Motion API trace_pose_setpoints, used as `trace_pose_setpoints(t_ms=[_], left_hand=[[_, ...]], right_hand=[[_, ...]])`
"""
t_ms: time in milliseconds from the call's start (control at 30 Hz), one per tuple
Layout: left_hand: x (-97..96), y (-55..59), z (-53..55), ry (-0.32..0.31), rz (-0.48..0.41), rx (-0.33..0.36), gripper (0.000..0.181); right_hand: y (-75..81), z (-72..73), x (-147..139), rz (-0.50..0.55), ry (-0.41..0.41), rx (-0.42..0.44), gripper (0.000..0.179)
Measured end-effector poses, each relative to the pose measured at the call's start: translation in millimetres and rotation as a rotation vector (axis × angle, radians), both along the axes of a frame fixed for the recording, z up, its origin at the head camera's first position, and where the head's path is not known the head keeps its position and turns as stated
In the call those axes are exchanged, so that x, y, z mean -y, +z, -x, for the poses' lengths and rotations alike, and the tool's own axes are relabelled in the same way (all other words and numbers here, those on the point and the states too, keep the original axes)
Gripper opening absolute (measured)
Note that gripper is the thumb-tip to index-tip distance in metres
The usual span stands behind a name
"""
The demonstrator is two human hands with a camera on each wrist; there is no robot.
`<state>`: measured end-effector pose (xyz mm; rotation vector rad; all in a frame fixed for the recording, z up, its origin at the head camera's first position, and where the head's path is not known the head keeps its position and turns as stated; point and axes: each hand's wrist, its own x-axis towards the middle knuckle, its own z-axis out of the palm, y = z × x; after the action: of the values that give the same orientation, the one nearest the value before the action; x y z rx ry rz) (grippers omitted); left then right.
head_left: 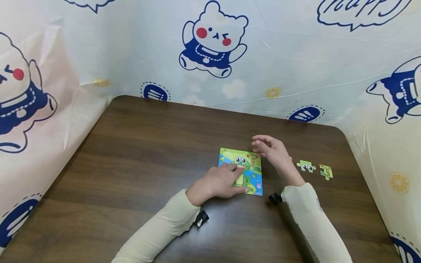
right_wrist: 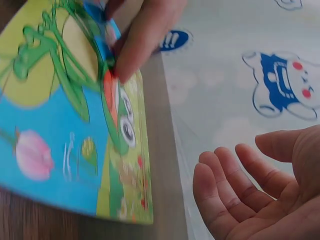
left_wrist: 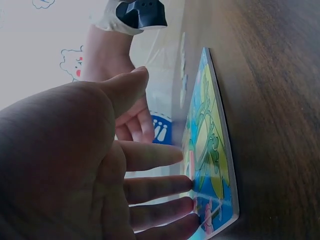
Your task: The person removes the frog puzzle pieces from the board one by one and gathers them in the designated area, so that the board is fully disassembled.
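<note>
A square frog puzzle board (head_left: 256,179) lies on the table, showing a green frog, blue water and a pink lotus. My left hand (head_left: 221,181) is over its left part, and its straight fingertips touch the picture in the left wrist view. My right hand (head_left: 274,153) is raised by the board's upper right corner, its fingers loosely bent and nothing between them in the right wrist view. To the right lie a puzzle piece with frog eyes (head_left: 306,166) and a green-brown puzzle piece (head_left: 326,171). Another piece is mostly hidden behind the right hand.
The brown wooden table (head_left: 131,157) has rounded far corners. A pale cloth (head_left: 279,54) with printed bears hangs round its back and sides. A black wrist device (head_left: 201,218) sits under the left sleeve, with another black device (head_left: 275,198) by the right sleeve.
</note>
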<state>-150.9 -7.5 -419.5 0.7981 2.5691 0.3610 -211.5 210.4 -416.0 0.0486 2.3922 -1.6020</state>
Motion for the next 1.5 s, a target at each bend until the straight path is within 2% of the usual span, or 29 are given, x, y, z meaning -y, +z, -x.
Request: trace_pose_setpoints(t_ms=[233, 400, 667, 867, 1000, 1167, 1300, 1400, 1500], left_hand=[[0.2, -3.0, 1.7, -0.027, 0.017, -0.002, 0.073], [2.4, -3.8, 4.2, -0.027, 0.001, 0.019, 0.072], [7.1, -3.5, 9.4, -0.056, -0.034, 0.028, 0.072], [8.6, -3.3, 9.4, -0.057, -0.039, 0.024, 0.07], [9.9, -1.6, 9.9, -0.064, -0.027, 0.018, 0.068], [14.0, 2.0, 16.0, -0.072, -0.027, 0.014, 0.063], [21.7, 3.5, 21.2, -0.011, -0.038, 0.0, 0.064], [27.7, 1.8, 23.4, 0.07, -0.017, -0.023, 0.077], [31.9, -2.0, 25.1, 0.114, 0.022, -0.039, 0.092]], right_hand=[[3.8, 2.6, 19.9, 0.032, 0.039, -0.038, 0.041], [3.7, 4.1, 26.0, 0.04, 0.055, -0.032, 0.039], [-6.6, -1.6, 27.2, 0.032, 0.075, -0.02, 0.041], [-18.5, -8.3, 32.0, 0.034, 0.098, 0.006, 0.04], [-23.2, -11.5, 35.1, 0.054, 0.094, 0.031, 0.039], [-26.7, -14.0, 36.7, 0.057, 0.074, 0.044, 0.035], [-27.7, -16.7, 37.1, 0.038, 0.082, 0.046, 0.034], [-27.7, -18.7, 37.6, 0.027, 0.104, 0.045, 0.035], [-26.9, -20.5, 39.6, 0.028, 0.108, 0.052, 0.034]])
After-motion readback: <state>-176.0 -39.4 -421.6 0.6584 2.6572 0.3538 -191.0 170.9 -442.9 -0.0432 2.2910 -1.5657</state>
